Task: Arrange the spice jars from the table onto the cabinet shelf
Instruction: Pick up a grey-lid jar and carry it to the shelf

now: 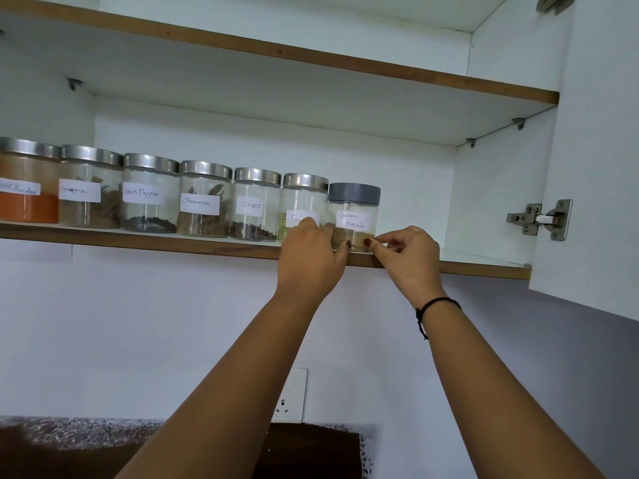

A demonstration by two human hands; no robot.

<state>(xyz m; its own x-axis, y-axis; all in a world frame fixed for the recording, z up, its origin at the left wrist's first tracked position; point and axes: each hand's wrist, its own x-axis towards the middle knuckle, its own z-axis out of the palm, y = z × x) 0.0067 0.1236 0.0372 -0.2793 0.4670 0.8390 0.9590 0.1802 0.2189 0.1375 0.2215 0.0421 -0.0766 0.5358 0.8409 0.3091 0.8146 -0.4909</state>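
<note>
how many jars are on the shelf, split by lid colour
silver lid: 6 (orange powder jar, brown spice jar, Black Pepper jar, Cinnamon jar, Cloves jar, fennel jar)
grey lid: 1 (Garam Masala jar)
total: 7
</note>
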